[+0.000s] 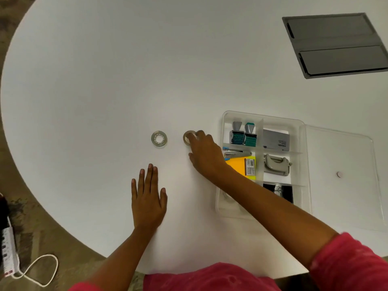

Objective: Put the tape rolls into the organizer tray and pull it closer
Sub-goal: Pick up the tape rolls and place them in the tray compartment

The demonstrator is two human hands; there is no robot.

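Observation:
Two clear tape rolls lie on the white round table. The left tape roll (159,139) lies flat and untouched. My right hand (204,153) reaches across to the right tape roll (187,138), fingertips resting on it and partly hiding it; I cannot tell if it is gripped. My left hand (148,198) lies flat on the table, fingers spread, holding nothing. The clear organizer tray (302,164) sits to the right, with stamps, a stapler, sticky notes, a hole punch and clips in its compartments. My right forearm crosses its near-left compartment.
The tray's clear lid (344,175) lies right of the tray. A grey hatch (336,45) is set in the table's far right. The table edge curves along the left, with a power strip (8,248) and cord on the floor there.

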